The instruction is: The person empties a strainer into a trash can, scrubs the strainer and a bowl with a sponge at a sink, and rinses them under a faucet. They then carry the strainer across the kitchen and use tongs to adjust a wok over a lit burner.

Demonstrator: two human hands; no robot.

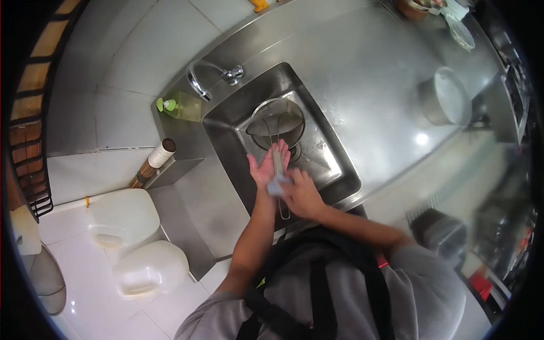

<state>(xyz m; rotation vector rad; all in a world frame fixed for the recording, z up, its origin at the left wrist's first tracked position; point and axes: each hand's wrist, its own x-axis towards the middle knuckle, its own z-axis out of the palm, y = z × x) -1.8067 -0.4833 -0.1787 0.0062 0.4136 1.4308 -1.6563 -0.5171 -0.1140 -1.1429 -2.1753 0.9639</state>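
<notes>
A mesh strainer (281,123) with a long metal handle hangs over the sink (334,150), its round bowl pointing away from me. My left hand (266,165) is palm up beneath the handle, fingers stretched and thumb apart. The handle lies across that palm. Closed around a pale grey sponge (276,185), my right hand (304,195) presses it to the handle nearer my body. Motion blurs the sponge and the right fingertips, so its exact kind is hard to make out.
A chrome faucet (199,85) stands at the sink's back left, beside a green pump soap bottle (184,106). Bundled sticks (153,162) lean left. White plastic jugs (152,269) stand lower left. A metal pot (446,97) sits on the steel counter (362,73).
</notes>
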